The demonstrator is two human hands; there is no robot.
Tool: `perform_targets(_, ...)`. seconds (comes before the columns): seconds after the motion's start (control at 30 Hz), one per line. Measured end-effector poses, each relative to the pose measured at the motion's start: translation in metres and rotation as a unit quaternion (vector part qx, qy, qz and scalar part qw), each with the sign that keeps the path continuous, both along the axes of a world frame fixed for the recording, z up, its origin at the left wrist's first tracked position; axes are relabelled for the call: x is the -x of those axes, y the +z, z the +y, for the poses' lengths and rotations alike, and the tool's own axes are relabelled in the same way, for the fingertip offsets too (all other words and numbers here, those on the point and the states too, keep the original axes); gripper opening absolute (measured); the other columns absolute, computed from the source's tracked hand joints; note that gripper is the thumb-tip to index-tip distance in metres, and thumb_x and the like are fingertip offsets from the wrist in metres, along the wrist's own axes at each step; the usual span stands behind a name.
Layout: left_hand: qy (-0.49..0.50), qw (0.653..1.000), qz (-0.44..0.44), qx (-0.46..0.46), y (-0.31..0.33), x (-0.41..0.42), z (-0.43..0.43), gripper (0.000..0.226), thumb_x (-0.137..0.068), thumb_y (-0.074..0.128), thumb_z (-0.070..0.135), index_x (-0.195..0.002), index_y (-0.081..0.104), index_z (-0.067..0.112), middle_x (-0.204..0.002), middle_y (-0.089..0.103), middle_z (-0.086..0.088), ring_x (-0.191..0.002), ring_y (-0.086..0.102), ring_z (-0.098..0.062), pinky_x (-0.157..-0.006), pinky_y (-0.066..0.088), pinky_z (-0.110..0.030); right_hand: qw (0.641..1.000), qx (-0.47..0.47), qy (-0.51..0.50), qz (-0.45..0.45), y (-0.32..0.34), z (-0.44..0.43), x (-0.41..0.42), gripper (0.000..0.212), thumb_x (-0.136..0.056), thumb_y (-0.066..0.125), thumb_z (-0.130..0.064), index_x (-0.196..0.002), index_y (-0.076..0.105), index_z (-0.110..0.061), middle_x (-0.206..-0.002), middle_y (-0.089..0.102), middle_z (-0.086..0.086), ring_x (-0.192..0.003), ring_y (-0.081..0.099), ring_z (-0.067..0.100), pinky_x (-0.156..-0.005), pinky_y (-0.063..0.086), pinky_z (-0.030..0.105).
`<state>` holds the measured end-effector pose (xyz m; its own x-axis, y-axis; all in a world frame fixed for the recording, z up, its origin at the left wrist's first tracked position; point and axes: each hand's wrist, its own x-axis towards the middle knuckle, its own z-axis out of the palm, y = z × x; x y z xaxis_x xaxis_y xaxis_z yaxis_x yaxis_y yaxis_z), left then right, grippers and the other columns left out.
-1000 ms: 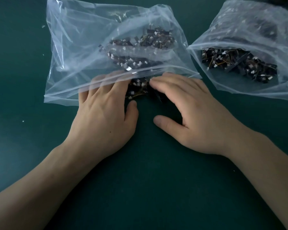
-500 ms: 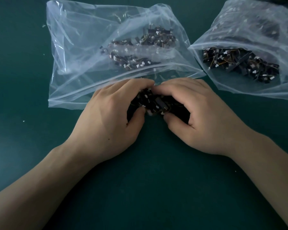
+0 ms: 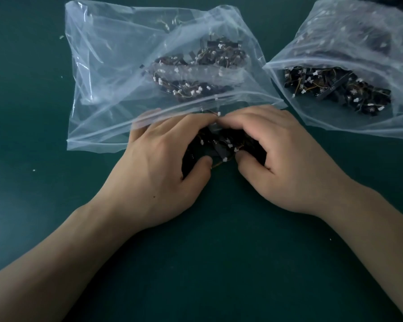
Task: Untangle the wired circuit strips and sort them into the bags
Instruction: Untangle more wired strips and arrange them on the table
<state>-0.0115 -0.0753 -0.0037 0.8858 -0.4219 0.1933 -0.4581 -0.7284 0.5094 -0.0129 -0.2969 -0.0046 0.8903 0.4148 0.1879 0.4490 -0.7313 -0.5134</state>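
**Both grips closed on one tangle at the mouth of the left bag**

The left grip (image 3: 158, 163) and the right grip (image 3: 286, 159), both bare hands, lay with their backs up on the dark green desk (image 3: 219, 263). Between them was a tangle (image 3: 221, 145) of black circuit strips with thin wires and small white plugs. Each grip was curled around its own side of this tangle. The fingers bent over the top and the thumbs pressed in from the near side. The fingertips of the two grips came very close above the tangle, but whether they touched I could not tell. The left thumb (image 3: 203, 163) and the right thumb (image 3: 244, 159) were near each other, with one white plug (image 3: 225, 159) and a brownish wire between them.

The tangle sat on the desk just in front of the open mouth of the left bag (image 3: 116, 66), a clear zip bag lying flat. The outer fingers of the left grip were under the clear edge of this bag and showed through the plastic. Deeper inside the bag lay a first heap (image 3: 196, 73) of the same strips.

The right bag (image 3: 349, 31), also clear and open, lay apart from the right grip and held a second heap (image 3: 335, 89). The near corners of the two bags came close together. Some pale crumbs (image 3: 34, 170) lay on the desk at the left.
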Motion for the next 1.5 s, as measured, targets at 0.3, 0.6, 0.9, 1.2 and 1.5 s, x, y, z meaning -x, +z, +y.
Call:
perform_targets(0.3,0.039,0.997,0.027,-0.057,0.001,0.001,0.0,0.058,-0.091,0.055,0.042,-0.148,0.051,0.033,-0.15,0.054,0.016,-0.141,0.048,-0.017,-0.114,0.021,-0.04,0.996,-0.061,-0.052,-0.024,-0.004,-0.002,-0.002,0.055,-0.085,0.058,0.009,-0.134,0.065,-0.015,-0.131,0.063,-0.006,-0.13,0.054,0.011,-0.113,0.036,0.019)
perform_targets(0.6,0.021,0.999,0.014,0.02,-0.001,0.0,0.003,0.02,-0.09,0.064,0.021,-0.1,0.075,0.035,-0.14,0.06,0.016,-0.13,0.057,-0.016,-0.115,0.025,-0.043,0.992,-0.034,-0.074,-0.091,-0.005,-0.007,-0.005,0.05,-0.078,0.049,0.012,-0.115,0.073,-0.011,-0.118,0.067,-0.001,-0.114,0.06,0.024,-0.101,0.049,0.045)
perform_targets(0.9,0.048,0.998,-0.015,0.047,-0.001,-0.003,0.003,0.032,-0.084,0.057,0.008,-0.106,0.074,0.024,-0.124,0.067,0.015,-0.12,0.064,-0.016,-0.108,0.043,-0.057,0.998,0.031,0.009,-0.051,0.0,-0.007,-0.003,0.013,-0.085,0.068,-0.026,-0.097,0.072,-0.025,-0.134,0.06,-0.009,-0.135,0.048,0.015,-0.114,0.023,0.034)
perform_targets(1.2,0.037,0.998,-0.008,0.04,0.005,0.001,0.003,0.049,-0.072,0.052,0.006,-0.112,0.072,0.028,-0.126,0.064,0.018,-0.123,0.06,-0.015,-0.111,0.039,-0.054,0.998,-0.029,-0.035,-0.049,0.0,-0.007,-0.004,0.003,-0.091,0.065,-0.028,-0.091,0.066,-0.026,-0.131,0.061,-0.011,-0.132,0.05,0.008,-0.115,0.026,0.031)
perform_targets(1.5,0.033,0.999,-0.028,0.02,0.002,-0.001,0.004,0.028,-0.087,0.057,0.014,-0.108,0.074,0.022,-0.095,0.06,0.014,-0.089,0.058,-0.015,-0.091,0.05,-0.056,0.99,-0.093,-0.043,-0.096,0.002,-0.011,-0.003,0.011,-0.089,0.068,-0.018,-0.082,0.06,-0.015,-0.097,0.066,-0.001,-0.1,0.061,0.019,-0.097,0.044,0.04)
